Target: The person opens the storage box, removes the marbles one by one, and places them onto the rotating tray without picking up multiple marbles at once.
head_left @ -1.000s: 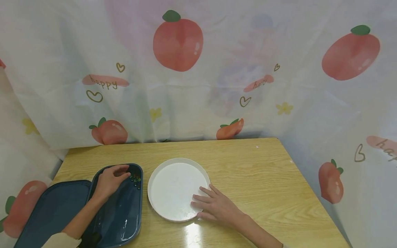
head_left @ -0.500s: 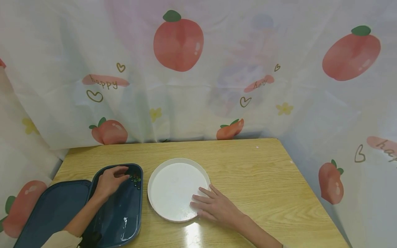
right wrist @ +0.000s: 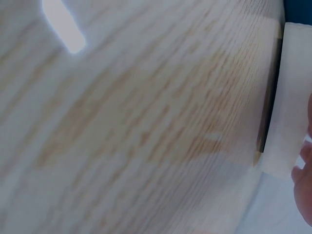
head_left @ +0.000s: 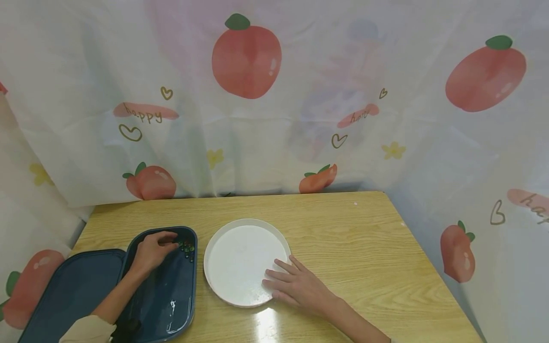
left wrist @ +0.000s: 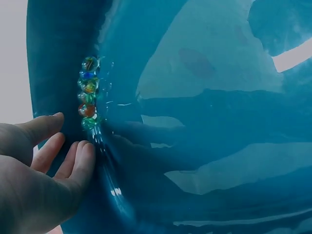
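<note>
My left hand (head_left: 150, 255) is over the far end of the dark blue tray (head_left: 163, 305), just left of several glass marbles (head_left: 187, 249). In the left wrist view those marbles (left wrist: 87, 92) lie in a row along the tray's inner edge. The left hand (left wrist: 46, 168) has its fingers loosely bent close to the end of the row, with nothing seen between thumb and fingers. My right hand (head_left: 302, 288) lies with spread fingers over the right rim of a round white plate (head_left: 244, 262). The right wrist view shows only part of this hand (right wrist: 304, 190), beside the plate's side wall (right wrist: 287, 97).
A second dark blue tray (head_left: 77, 286) lies to the left, against the marble tray. All stand on a light wooden table (head_left: 356, 247). A white curtain (head_left: 274, 143) printed with peaches hangs behind and at the sides.
The left hand has dipped very slightly within the tray, beside the marbles. The right hand and the plate are practically still.
</note>
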{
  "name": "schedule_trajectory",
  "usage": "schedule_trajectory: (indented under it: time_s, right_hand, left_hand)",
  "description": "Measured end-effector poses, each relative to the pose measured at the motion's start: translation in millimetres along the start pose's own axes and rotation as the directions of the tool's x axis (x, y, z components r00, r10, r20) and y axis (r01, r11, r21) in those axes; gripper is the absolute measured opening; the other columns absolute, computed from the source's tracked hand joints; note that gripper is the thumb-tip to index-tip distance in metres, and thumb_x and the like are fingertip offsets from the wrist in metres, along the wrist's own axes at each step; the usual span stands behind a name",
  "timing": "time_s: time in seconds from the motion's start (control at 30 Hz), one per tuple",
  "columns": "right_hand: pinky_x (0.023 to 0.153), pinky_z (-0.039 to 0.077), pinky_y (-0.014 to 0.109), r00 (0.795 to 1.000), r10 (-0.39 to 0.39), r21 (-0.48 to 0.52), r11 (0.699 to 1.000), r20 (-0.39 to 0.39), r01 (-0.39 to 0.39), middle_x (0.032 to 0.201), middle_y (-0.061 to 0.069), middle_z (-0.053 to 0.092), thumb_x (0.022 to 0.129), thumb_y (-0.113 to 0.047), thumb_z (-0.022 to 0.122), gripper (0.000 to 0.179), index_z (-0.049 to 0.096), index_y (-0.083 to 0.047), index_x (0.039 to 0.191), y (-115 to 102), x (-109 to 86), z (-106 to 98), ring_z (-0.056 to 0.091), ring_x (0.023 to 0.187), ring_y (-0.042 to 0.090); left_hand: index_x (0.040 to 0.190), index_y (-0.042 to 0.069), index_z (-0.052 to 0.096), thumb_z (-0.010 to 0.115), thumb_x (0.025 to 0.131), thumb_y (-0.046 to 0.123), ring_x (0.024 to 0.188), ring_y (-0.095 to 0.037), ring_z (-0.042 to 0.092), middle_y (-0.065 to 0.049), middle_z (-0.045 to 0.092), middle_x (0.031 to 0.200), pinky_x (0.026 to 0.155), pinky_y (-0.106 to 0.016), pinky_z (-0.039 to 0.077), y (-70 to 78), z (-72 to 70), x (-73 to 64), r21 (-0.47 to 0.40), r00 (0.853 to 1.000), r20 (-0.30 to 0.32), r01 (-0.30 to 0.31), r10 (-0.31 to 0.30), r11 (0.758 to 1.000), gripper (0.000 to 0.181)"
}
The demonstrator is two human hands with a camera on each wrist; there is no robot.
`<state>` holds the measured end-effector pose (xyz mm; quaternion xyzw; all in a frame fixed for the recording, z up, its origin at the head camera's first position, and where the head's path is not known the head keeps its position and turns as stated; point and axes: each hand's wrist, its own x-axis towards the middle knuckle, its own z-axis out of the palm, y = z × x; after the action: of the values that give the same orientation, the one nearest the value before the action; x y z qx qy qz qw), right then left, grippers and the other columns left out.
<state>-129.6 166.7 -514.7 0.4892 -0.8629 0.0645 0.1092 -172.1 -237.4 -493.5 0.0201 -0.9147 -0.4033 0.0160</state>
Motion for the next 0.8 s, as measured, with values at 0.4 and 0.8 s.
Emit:
schedule_trajectory:
  time_s: [0.4,0.8]
  right_hand:
    - [0.101,0.025,0.053,1.000,-0.010,-0.020,1.000,-0.003,0.010,0.133,-0.006,0.049,0.098,-0.039,0.037,0.037,0.055,-0.028,0.129,0.8,-1.2,0.8,0.034,0.130,0.023]
    - [0.102,0.023,0.052,1.000,-0.002,-0.010,1.000,0.010,0.002,0.134,-0.007,0.048,0.098,-0.040,0.038,0.036,0.054,-0.029,0.129,0.1,-0.6,0.9,0.031,0.131,0.022]
  left_hand:
    - [0.104,0.001,0.067,0.068,0.082,0.011,0.085,-0.030,0.063,-0.015,0.067,0.094,0.068,-0.044,0.049,-8.2,10.5,6.4,0.068,0.998,-0.048,-0.031,0.035,0.997,0.024]
    - [0.096,0.002,0.069,0.068,0.081,0.010,0.081,-0.028,0.063,-0.012,0.068,0.089,0.065,-0.042,0.049,-9.9,9.0,7.6,0.086,0.998,-0.052,-0.038,0.043,0.996,0.017]
